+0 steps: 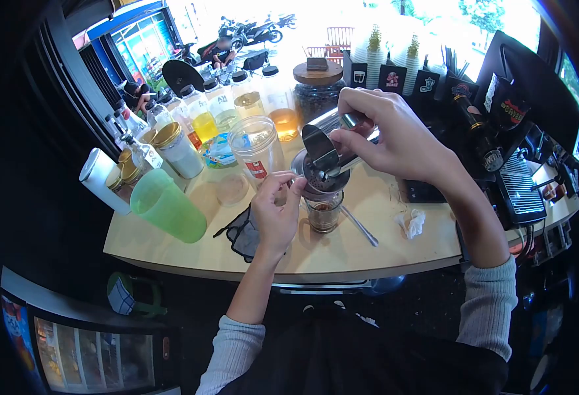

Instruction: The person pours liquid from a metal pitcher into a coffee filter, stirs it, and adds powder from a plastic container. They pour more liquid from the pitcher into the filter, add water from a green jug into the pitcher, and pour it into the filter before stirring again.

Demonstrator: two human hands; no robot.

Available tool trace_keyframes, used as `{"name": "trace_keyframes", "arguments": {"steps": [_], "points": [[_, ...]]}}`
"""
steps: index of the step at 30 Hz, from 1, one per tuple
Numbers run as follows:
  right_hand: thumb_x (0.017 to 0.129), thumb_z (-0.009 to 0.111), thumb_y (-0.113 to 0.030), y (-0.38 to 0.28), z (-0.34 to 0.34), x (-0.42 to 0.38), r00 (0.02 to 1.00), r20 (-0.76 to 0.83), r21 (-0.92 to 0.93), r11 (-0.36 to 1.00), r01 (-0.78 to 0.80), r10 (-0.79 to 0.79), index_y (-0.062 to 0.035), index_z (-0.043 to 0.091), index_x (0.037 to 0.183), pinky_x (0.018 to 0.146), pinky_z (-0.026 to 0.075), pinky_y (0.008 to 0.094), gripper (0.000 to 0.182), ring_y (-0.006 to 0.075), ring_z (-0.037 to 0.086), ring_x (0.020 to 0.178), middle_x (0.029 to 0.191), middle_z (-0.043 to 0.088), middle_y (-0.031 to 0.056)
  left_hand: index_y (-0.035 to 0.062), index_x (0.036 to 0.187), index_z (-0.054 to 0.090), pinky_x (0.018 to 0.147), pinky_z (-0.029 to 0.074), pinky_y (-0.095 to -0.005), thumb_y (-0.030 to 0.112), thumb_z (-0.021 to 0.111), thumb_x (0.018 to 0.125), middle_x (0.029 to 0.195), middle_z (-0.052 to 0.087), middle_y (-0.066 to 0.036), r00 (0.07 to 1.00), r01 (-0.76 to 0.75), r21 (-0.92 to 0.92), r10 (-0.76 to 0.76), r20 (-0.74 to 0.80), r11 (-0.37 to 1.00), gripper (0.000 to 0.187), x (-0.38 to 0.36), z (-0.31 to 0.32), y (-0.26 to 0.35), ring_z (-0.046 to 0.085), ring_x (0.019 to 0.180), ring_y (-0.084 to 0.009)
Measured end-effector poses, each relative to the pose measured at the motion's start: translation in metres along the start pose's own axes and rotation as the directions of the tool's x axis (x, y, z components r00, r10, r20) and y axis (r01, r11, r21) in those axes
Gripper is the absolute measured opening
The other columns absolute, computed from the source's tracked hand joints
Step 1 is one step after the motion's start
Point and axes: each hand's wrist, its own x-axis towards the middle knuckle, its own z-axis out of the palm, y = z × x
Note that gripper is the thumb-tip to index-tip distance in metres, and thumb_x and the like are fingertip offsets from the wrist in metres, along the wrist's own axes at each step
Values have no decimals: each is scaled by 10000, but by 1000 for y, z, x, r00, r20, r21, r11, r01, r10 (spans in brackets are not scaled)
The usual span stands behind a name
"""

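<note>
The counter (368,250) has a curved near edge running from lower left to right, and the bare stretch of it lies near the middle and right, around a crumpled tissue (412,222) and a long spoon (360,226) that lies slanting from far left to near right; the left and far parts are crowded, so open room is mostly toward the near right edge. A small glass (323,212) with dark liquid stands upright near the middle of the counter, and a dark metal drip filter (318,176) sits on top of it. Above the filter a steel jug (333,146) is tilted, its long axis running from far right down to near left, with the spout pointing down over the filter. The right hand (391,135) is closed round the jug's body, fingers wrapped over the top. The left hand (275,212) is narrowly open, its fingertips (292,185) pinching the filter's left rim. Just near the left hand lies a dark cloth (244,232) on the counter. Farther left a green plastic cup (165,205) stands tilted, and beyond the filter stands a clear plastic cup (258,146), upright, with bottles and jars crowding the far left
</note>
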Motion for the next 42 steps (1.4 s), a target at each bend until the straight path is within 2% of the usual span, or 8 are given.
{"name": "trace_keyframes", "arguments": {"steps": [7, 9, 19, 24, 26, 33, 36, 42], "points": [[832, 659, -146, -2, -1, -5, 1000, 3, 22, 1000, 13, -13, -1, 448, 801, 562, 411, 295, 258, 178, 478, 598, 665, 444, 78, -20, 857, 616, 689, 468, -287, 86, 709, 810, 839, 646, -104, 992, -101, 56, 105, -71, 993, 149, -2, -2, 3, 616, 752, -204], [813, 641, -152, -2, -4, -7, 1000, 27, -49, 999, 10, -9, 20, 494, 873, 618, 472, 369, 234, 294, 592, 631, 685, 556, 160, -16, 856, 615, 690, 470, -294, 83, 712, 803, 838, 646, -107, 989, -123, 73, 128, -77, 990, 149, -1, -2, 4, 618, 749, -218], [827, 648, -137, 5, -11, -18, 998, 33, -73, 996, -48, 50, 19, 484, 866, 592, 475, 340, 230, 240, 593, 626, 680, 550, 141, -7, 845, 624, 660, 454, -290, 98, 710, 806, 822, 652, -89, 983, -157, 126, 168, -78, 979, 141, 0, -6, 7, 597, 704, -200], [854, 641, -103, 16, -7, -25, 983, -38, 171, 970, -170, 179, 4, 441, 819, 535, 444, 292, 229, 112, 570, 586, 661, 550, 87, -15, 875, 640, 651, 447, -260, 137, 689, 846, 784, 647, -63, 996, -19, 45, 22, -81, 999, 162, 1, -8, 5, 576, 681, -123], [857, 638, -98, 19, -6, -29, 979, -64, 190, 965, -181, 196, -2, 433, 811, 544, 456, 279, 231, 86, 532, 566, 655, 525, 55, -19, 895, 648, 648, 447, -244, 165, 664, 877, 767, 640, -48, 984, 173, -36, -174, -25, 984, 185, 3, -12, 3, 565, 687, -88], [882, 616, -92, 61, 14, -60, 907, -235, 329, 907, -263, 348, -29, 435, 801, 505, 354, 190, 207, 12, 362, 590, 662, 402, -43, -32, 928, 643, 672, 466, -212, 182, 627, 911, 794, 645, -31, 966, 259, -230, -252, 58, 938, 215, 13, -16, -2, 583, 732, -67], [892, 604, -90, 66, 25, -73, 826, -243, 599, 748, -285, 509, -46, 436, 785, 509, 300, 185, 204, 8, 371, 618, 669, 421, -50, -38, 948, 641, 692, 472, -204, 173, 614, 920, 815, 654, -36, 968, 251, -283, -240, 74, 926, 215, 15, -16, -10, 593, 747, -64], [913, 584, -95, 95, 48, -110, 710, -238, 722, 610, -327, 663, -67, 453, 773, 519, 356, 178, 194, 9, 421, 603, 676, 490, -41, -48, 943, 641, 717, 473, -208, 165, 603, 927, 842, 666, -54, 968, 250, -318, -224, 115, 915, 216, 20, -16, -16, 603, 765, -71]]}}
